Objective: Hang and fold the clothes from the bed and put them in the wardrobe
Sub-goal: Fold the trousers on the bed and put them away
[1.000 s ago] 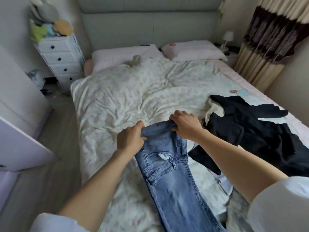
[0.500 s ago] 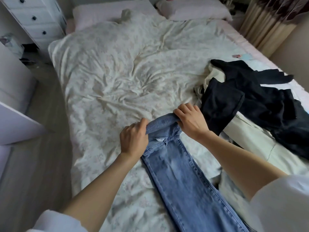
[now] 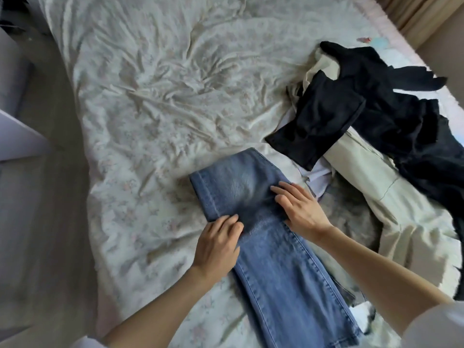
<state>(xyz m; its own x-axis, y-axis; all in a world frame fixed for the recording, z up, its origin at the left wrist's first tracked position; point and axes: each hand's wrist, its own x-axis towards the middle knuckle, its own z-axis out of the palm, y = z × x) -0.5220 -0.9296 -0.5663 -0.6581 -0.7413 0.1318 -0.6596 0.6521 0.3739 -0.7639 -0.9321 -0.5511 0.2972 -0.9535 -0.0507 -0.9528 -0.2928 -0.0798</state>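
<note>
Since the earlier frame, the jeans are folded over at frame centre on the bed. Left hand and right hand press the fold, fingers extended, slightly apart.

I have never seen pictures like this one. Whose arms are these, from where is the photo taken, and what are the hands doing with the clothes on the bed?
There is no machine here. A person wears a camera on the head, so you look forward and down along that person's own arms. The left hand and the right hand both lie on a pair of blue jeans spread over the wrinkled bed cover. The top part of the jeans looks folded over, and both hands press it down; neither grips it. To the right lies a heap: black clothes on top of a beige garment.
</note>
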